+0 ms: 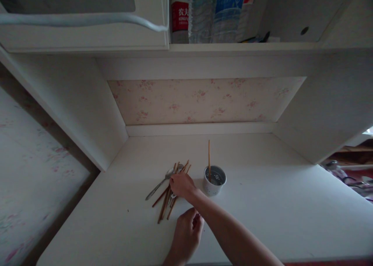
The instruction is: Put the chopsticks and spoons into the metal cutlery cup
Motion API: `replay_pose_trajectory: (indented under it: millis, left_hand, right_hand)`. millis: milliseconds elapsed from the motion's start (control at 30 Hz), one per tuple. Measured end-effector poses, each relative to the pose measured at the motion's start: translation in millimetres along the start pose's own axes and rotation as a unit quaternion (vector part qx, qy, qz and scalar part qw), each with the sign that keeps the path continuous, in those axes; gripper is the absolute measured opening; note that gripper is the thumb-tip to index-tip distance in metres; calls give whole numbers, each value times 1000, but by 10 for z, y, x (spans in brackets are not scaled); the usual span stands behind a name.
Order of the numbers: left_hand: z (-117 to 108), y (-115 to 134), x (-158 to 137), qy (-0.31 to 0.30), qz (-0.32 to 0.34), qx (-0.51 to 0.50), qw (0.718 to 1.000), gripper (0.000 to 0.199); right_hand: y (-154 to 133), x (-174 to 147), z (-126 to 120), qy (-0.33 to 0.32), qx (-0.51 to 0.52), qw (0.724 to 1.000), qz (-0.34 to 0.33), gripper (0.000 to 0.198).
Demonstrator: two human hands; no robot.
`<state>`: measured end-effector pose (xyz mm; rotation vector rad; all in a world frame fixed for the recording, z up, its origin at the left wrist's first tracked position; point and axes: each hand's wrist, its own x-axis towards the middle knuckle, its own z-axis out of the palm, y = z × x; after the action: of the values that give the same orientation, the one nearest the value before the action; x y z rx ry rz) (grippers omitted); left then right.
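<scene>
My right hand (182, 184) reaches across to a loose pile of chopsticks (164, 206) on the white tabletop. Its fingers are closed at the upper part of the pile, where a reddish-brown chopstick (159, 198) runs up to the fingertips; their exact hold is partly hidden. A metal spoon (157, 186) lies slanted at the pile's left side, and another spoon's rounded end (180, 167) shows behind the hand. Below the right forearm, my left hand (188, 228) is curled closed near the table, with nothing visible in it. Right of the pile stands a light-coloured utensil cup (213, 187) holding one upright chopstick (209, 157).
White side panels (70, 103) and a flowered back wall (201, 101) enclose the tabletop (262, 204). Overhead, a shelf (244, 47) holds several plastic bottles (201, 17), beside a cabinet door (87, 39). Cluttered items (349, 176) show beyond the right edge.
</scene>
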<state>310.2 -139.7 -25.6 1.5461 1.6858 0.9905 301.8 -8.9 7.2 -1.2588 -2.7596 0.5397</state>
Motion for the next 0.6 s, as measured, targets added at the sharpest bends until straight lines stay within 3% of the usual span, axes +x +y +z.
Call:
replay_pose_trajectory:
  millis: [300, 600]
  left_hand:
    - [43, -37, 5, 1, -6, 19, 1000, 17]
    - [65, -76, 18, 5, -19, 35, 999, 18]
  right_hand:
    - [29, -24, 46, 84, 76, 993, 19, 30]
    - [0, -288, -123, 204, 194, 959, 21, 11]
